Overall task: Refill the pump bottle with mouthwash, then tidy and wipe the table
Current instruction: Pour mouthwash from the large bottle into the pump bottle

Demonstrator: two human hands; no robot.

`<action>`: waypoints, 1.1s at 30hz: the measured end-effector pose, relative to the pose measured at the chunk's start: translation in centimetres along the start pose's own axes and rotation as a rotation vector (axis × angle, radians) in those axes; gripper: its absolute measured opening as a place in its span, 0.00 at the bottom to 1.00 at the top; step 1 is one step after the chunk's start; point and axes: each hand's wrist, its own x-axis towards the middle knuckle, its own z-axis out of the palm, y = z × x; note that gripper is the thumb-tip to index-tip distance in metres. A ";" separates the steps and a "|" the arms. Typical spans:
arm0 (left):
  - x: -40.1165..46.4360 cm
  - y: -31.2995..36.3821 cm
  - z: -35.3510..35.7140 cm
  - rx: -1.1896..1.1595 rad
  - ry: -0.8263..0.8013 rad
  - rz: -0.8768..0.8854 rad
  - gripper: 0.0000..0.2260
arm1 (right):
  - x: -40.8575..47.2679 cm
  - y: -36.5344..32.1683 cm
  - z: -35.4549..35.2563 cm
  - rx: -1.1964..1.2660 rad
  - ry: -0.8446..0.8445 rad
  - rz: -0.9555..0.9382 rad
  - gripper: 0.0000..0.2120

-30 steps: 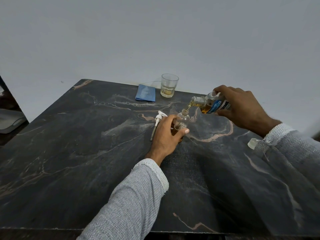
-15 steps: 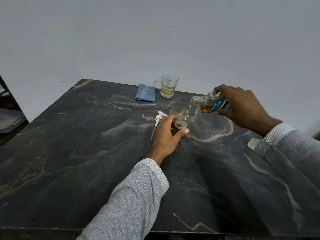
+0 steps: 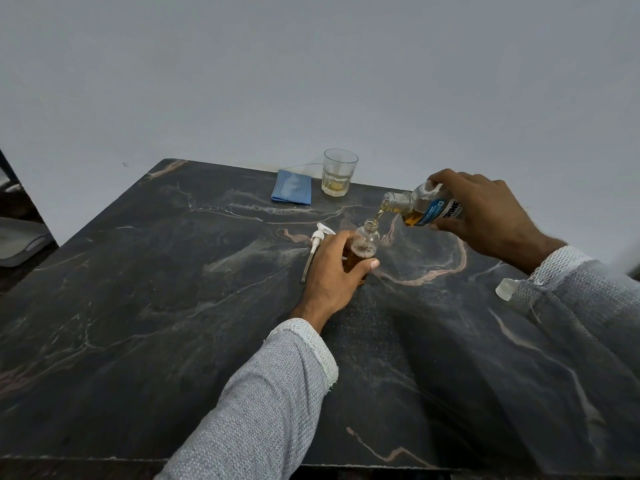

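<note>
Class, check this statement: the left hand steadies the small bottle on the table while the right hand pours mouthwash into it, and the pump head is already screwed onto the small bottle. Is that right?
Not quite. The head view shows the pump head lying on the table, left of the left hand; the small bottle has an open neck. The right hand does pour from the mouthwash bottle.
</note>
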 end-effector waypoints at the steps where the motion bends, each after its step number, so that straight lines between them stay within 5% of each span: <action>1: 0.0 0.0 0.0 -0.002 -0.001 -0.001 0.20 | 0.0 0.0 0.0 -0.001 0.000 0.000 0.27; 33: -0.1 0.2 -0.1 0.017 -0.010 -0.017 0.23 | 0.3 0.5 0.0 -0.028 0.025 -0.041 0.27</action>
